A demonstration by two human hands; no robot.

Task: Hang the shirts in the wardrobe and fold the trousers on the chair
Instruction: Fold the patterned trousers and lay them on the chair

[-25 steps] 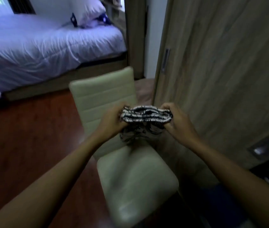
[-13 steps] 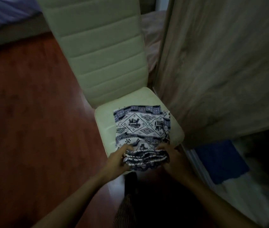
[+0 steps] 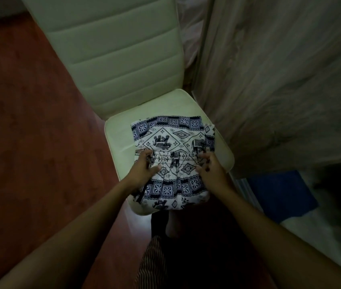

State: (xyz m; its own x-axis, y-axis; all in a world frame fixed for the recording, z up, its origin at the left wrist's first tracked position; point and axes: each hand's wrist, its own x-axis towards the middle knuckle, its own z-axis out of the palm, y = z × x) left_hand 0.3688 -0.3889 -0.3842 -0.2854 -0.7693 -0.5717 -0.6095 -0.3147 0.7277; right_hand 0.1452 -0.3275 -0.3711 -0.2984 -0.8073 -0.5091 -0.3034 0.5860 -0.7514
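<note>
Black-and-white elephant-print trousers (image 3: 171,138) lie folded on the seat of a cream padded chair (image 3: 119,138). The gathered waistband runs across the middle of the cloth, folded over the lower part. My left hand (image 3: 144,170) grips the waistband's left end, its thumb lying on the fabric. At the waistband's right end, my right hand (image 3: 211,170) pinches the cloth with curled fingers. The near edge of the trousers hangs slightly over the seat's front.
A wood-grain wardrobe door (image 3: 280,80) stands close on the chair's right. Below it lie a blue cloth (image 3: 282,192) and something white. Red-brown wooden floor (image 3: 29,142) spreads to the left. My foot (image 3: 173,224) is under the seat's front edge.
The trousers went from held in the air to lying on the seat. Both hands then carried the waistband from the front edge to the middle of the cloth.
</note>
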